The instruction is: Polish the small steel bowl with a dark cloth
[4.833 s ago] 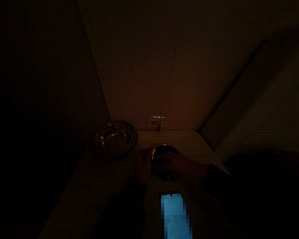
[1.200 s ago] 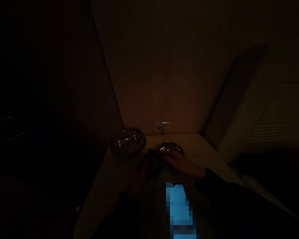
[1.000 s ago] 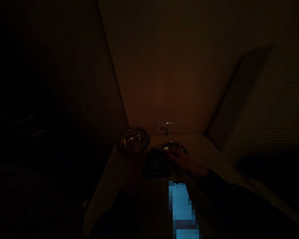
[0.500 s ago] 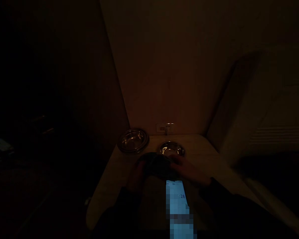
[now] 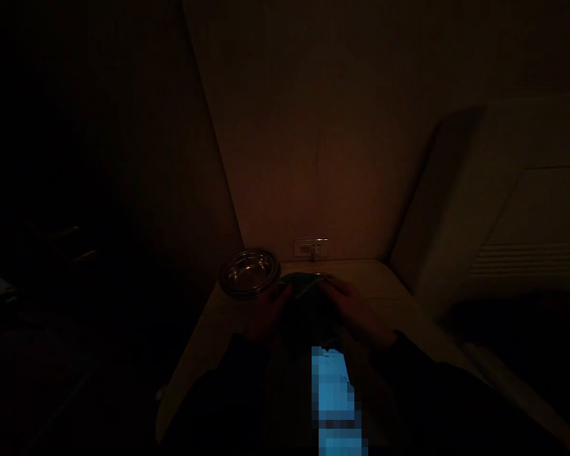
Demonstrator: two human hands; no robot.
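Observation:
In the dim light, a dark greenish thing (image 5: 306,310), soft-looking with a pale edge line across its top, is held up between my hands. My left hand (image 5: 268,311) grips its left side, thumb near the upper edge. At the upper right edge, the fingers of my right hand (image 5: 354,310) are closed on it. What kind of thing it is cannot be made out. A round steel dish lies behind it, with only a glint of its rim (image 5: 320,275) showing. Left of my left hand is a small stack of steel dishes (image 5: 249,272).
A lit phone (image 5: 332,386) lies nearest me on the pale table (image 5: 204,335). A wall socket (image 5: 310,247) with a plug sits just above the table's back edge. Walls rise behind and to the left, and a pale panelled piece of furniture (image 5: 527,209) stands at the right.
My left hand has moved up along the dark greenish thing, and its top edge is higher. It now covers nearly all of the steel dish behind. The view has shifted slightly.

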